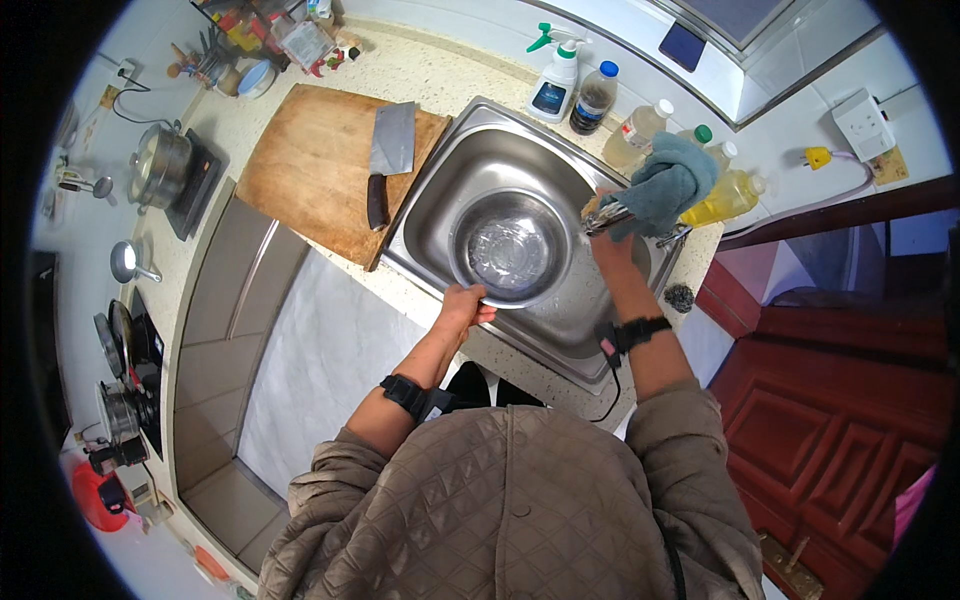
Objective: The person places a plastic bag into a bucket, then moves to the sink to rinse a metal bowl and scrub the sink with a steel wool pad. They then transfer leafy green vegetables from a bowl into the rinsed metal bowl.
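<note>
A round stainless steel basin [511,247] with a little clear water in it sits inside the steel sink [442,161]. My left hand [466,306] grips the basin's near rim, thumb over the edge. My right hand [613,253] reaches over the sink's right side, beneath the chrome faucet [609,217]. The faucet and a teal cloth [671,184] draped over it hide most of its fingers, so I cannot tell what it holds.
Left of the sink, a cleaver [392,142] lies on a wooden cutting board [315,161]. Behind the sink stand a spray bottle [553,86] and several plastic bottles [594,97]. A steel wool scrubber [679,298] rests at the right counter edge. A pot [160,169] stands far left.
</note>
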A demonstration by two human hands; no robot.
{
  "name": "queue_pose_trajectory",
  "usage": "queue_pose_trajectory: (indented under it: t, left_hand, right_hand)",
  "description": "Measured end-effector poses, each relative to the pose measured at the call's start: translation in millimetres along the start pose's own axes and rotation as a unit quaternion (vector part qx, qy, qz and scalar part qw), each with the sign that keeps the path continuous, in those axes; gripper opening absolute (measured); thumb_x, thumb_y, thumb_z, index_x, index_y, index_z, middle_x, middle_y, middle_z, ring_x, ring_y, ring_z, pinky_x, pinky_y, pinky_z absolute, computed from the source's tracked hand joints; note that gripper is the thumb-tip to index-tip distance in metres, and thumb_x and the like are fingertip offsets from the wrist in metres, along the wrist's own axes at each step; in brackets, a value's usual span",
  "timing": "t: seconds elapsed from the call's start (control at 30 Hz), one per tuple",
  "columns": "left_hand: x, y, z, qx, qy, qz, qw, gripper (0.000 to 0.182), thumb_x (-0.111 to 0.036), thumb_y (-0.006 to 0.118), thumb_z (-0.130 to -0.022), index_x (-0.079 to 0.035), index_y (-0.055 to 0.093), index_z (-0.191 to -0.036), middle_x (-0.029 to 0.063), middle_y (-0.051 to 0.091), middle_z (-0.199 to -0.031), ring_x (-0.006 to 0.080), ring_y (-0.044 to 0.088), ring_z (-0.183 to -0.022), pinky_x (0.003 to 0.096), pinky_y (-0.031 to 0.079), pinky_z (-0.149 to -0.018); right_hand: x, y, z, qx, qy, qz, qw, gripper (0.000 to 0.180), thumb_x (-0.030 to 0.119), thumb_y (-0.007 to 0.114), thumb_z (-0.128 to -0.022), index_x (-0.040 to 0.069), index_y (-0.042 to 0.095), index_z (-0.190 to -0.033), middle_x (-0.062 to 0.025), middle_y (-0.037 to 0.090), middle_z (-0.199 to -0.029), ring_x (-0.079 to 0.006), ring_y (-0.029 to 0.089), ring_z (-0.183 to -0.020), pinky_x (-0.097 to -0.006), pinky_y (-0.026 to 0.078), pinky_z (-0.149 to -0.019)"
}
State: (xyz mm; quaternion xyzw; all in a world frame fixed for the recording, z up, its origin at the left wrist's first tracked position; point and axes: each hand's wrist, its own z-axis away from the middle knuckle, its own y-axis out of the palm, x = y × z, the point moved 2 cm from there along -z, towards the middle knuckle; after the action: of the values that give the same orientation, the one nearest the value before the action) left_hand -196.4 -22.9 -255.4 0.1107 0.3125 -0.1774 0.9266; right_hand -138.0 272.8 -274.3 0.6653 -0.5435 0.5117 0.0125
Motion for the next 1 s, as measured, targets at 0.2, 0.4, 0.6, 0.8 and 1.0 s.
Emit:
queue_pose_trajectory:
  t: [0.2,0.4,0.6,0.8,1.0]
  left_hand:
    - [-5,-22,3,-0.042,0.030,0.012,0.999,0.020,-0.007,0.053,-0.081,0.012,0.052,-0.086,0.0152,0.058,-0.074,0.0210,0.062,-0.056,0.0287,0.055,-0.046]
    - [-11,-27,23,-0.047,0.105,0.002,0.993,0.020,-0.008,0.052,-0.082,0.011,0.054,-0.088,0.0156,0.060,-0.076,0.0210,0.060,-0.057,0.0289,0.053,-0.047]
    - [-15,-30,37,-0.023,0.169,-0.027,0.985,0.020,-0.007,0.051,-0.083,0.010,0.054,-0.094,0.0143,0.062,-0.081,0.0201,0.060,-0.060,0.0281,0.053,-0.051]
    - [-19,-34,44,-0.038,0.219,-0.025,0.975,0.023,-0.007,0.050,-0.083,0.010,0.054,-0.097,0.0134,0.061,-0.080,0.0173,0.060,-0.057,0.0272,0.054,-0.052]
    - [-26,-38,56,-0.057,0.254,-0.025,0.965,0.025,-0.009,0.050,-0.083,0.010,0.054,-0.100,0.0127,0.061,-0.080,0.0160,0.061,-0.062,0.0268,0.054,-0.054]
  right_hand:
    - [40,-19,67,0.085,0.057,0.107,0.989,0.022,0.002,0.054,-0.082,0.001,0.059,-0.103,-0.0155,0.058,-0.095,-0.0293,0.059,-0.082,-0.0359,0.048,-0.071]
    - [59,-8,91,0.125,0.176,-0.082,0.973,0.019,0.003,0.055,-0.082,0.001,0.061,-0.099,-0.0147,0.059,-0.088,-0.0273,0.060,-0.073,-0.0355,0.047,-0.067]
    - [85,-11,81,0.128,0.187,-0.153,0.962,0.018,0.002,0.056,-0.082,-0.001,0.061,-0.099,-0.0116,0.061,-0.088,-0.0181,0.061,-0.068,-0.0298,0.049,-0.062]
    - [98,2,87,0.160,0.245,-0.218,0.931,0.018,0.001,0.057,-0.082,-0.003,0.062,-0.100,-0.0104,0.063,-0.090,-0.0136,0.061,-0.067,-0.0254,0.053,-0.060]
    - [107,7,86,0.165,0.264,-0.242,0.919,0.018,0.001,0.057,-0.082,-0.003,0.062,-0.099,-0.0099,0.064,-0.088,-0.0129,0.062,-0.067,-0.0255,0.053,-0.060]
